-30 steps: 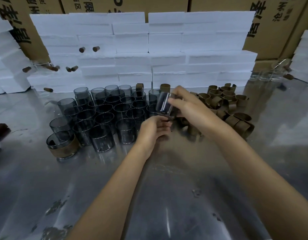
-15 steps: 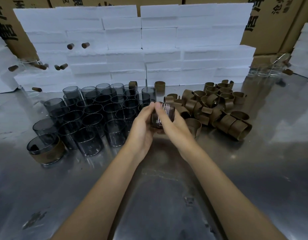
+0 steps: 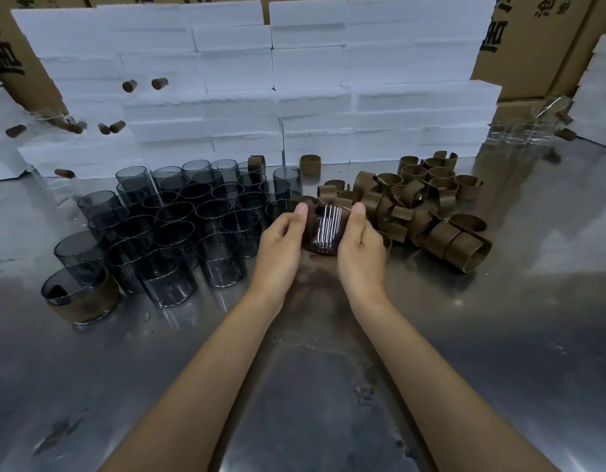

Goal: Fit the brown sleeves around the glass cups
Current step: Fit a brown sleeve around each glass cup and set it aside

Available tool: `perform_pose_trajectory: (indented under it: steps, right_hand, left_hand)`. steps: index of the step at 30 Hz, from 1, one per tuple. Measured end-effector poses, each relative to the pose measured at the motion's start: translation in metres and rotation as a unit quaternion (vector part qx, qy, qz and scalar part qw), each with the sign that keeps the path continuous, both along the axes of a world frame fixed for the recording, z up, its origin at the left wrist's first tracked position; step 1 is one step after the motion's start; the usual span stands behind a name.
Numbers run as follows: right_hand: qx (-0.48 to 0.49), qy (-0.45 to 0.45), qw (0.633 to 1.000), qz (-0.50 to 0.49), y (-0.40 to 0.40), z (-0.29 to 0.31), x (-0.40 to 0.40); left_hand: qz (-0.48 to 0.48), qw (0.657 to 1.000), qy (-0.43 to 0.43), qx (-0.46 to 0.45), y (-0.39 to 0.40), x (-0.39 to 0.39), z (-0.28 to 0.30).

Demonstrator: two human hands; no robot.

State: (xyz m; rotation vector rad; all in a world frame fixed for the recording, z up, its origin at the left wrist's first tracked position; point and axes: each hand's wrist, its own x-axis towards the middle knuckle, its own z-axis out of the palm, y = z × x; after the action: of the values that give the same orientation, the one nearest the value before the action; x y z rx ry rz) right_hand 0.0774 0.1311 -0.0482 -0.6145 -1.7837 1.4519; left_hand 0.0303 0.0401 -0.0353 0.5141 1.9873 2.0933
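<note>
Both hands hold one glass cup (image 3: pixel 323 229) between them, just above the shiny metal table (image 3: pixel 328 386). The left hand (image 3: pixel 281 240) curls around the cup's side at 9 o'clock, with its thumb tip up by the rim. The right hand (image 3: pixel 361 243) curls around the side at 3 o'clock, thumb up the same way. The fingers are bent and pressed on the cup, not spread wide. The cup looks brown, so a brown sleeve may be around it, but I cannot tell for sure.

At 10 o'clock from the hands stands a tight bunch of bare glass cups (image 3: pixel 192 226), just beside the left hand. At 2 o'clock lies a pile of brown sleeves (image 3: pixel 427 212), close to the right hand. One cup with a sleeve on (image 3: pixel 80 296) stands at 8 o'clock, well apart. White foam blocks (image 3: pixel 277 80) make a wall at 12 o'clock. The table toward 6 o'clock is open.
</note>
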Motion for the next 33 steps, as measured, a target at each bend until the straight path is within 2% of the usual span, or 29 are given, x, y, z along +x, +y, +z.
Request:
perform_pose_trajectory:
  steps: [4, 9, 12, 16, 19, 24, 30, 33]
  right_hand:
    - [0.0, 0.051, 0.998, 0.027, 0.0, 0.0, 0.004]
    - [-0.125, -0.026, 0.979, 0.159, -0.006, 0.002, 0.006]
    - [-0.145, -0.036, 0.965, 0.217, -0.007, 0.002, 0.006]
    - [-0.11, -0.034, 0.977, 0.177, -0.011, 0.003, 0.007]
    - [-0.093, -0.03, 0.983, 0.158, -0.013, 0.003, 0.008]
    - [-0.114, 0.0, 0.984, 0.135, -0.009, 0.005, 0.009]
    - [-0.041, 0.009, 0.993, 0.113, -0.004, 0.003, 0.012]
    - [-0.072, 0.0, 0.988, 0.137, -0.005, 0.007, 0.014]
  left_hand:
    - [-0.007, 0.999, -0.034, 0.017, -0.005, -0.003, 0.001]
    - [-0.075, 0.994, -0.066, 0.053, -0.002, 0.003, -0.001]
    - [-0.095, 0.991, -0.075, 0.051, 0.002, 0.001, -0.004]
    - [-0.124, 0.99, -0.065, 0.023, -0.001, -0.001, -0.002]
    - [-0.078, 0.995, -0.057, 0.024, -0.001, -0.002, 0.0]
    - [-0.021, 0.994, -0.068, 0.088, -0.004, -0.005, 0.002]
    - [0.054, 0.994, -0.08, 0.06, -0.007, -0.004, 0.007]
    - [0.046, 0.992, -0.101, 0.06, -0.009, -0.005, 0.005]
